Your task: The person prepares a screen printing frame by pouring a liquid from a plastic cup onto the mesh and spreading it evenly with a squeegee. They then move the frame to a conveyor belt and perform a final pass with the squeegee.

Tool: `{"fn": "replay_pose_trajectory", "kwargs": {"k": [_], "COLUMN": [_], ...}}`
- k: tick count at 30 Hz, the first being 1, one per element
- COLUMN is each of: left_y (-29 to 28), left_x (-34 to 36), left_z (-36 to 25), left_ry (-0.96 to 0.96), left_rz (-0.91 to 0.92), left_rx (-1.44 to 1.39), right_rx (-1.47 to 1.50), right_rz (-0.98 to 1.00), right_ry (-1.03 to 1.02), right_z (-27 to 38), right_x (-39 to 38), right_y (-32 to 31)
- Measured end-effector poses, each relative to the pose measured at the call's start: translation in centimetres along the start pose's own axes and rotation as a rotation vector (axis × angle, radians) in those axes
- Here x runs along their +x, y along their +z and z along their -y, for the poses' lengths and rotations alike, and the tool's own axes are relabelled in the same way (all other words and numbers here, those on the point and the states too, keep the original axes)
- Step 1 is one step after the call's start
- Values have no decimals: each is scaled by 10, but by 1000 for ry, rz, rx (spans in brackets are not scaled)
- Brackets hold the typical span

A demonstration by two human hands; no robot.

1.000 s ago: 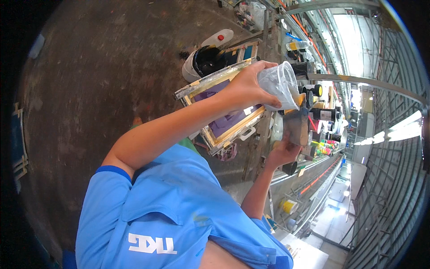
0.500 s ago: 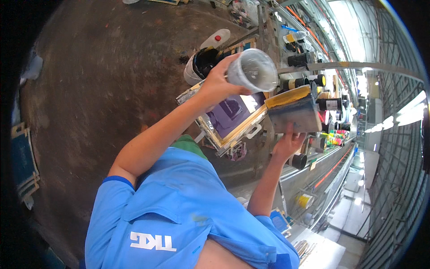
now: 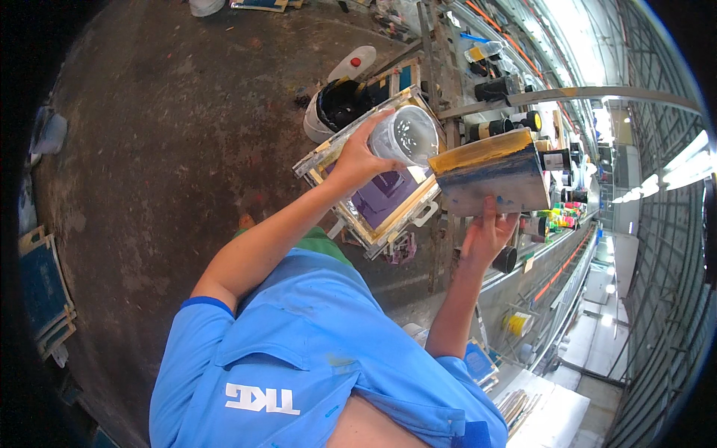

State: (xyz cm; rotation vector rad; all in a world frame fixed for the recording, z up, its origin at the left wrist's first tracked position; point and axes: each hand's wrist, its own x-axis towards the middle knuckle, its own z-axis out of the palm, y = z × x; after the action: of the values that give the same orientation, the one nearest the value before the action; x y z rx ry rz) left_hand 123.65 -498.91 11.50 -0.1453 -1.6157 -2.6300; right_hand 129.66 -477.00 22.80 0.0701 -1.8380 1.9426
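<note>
My left hand [image 3: 360,149] grips a translucent plastic cup [image 3: 403,138], its mouth facing the camera and pale, speckled material visible inside. My right hand [image 3: 489,235] holds a flat board [image 3: 489,175] from below, its pale face smeared with yellow along the top and dark blue across the middle. The board is just right of the cup. Behind the cup lies a wooden screen frame [image 3: 362,237] with purple mesh [image 3: 373,201]. A white bucket [image 3: 317,123] with black insides is beside the frame.
A metal rail [image 3: 560,93] crosses at the right. Dark containers [image 3: 493,89] and several bright bottles line a rack. A white jug [image 3: 351,63] lies behind the bucket. Teal screen frames [image 3: 45,287] are at the left edge over the stained concrete floor [image 3: 149,187].
The cup has moved left and turned its mouth toward the camera. The board has risen and turned, showing more of its yellow and blue face, and now sits apart from the cup.
</note>
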Motion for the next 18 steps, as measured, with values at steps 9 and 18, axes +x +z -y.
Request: {"fn": "replay_pose_trajectory", "kwargs": {"k": [9, 18], "left_y": [-5, 1], "left_x": [0, 13], "left_z": [-3, -29], "left_ry": [78, 194], "left_rz": [52, 18], "left_rx": [79, 223], "right_rx": [-63, -309], "right_rz": [24, 85], "right_ry": [35, 65], "right_z": [4, -8], "right_x": [1, -1], "right_y": [-1, -6]}}
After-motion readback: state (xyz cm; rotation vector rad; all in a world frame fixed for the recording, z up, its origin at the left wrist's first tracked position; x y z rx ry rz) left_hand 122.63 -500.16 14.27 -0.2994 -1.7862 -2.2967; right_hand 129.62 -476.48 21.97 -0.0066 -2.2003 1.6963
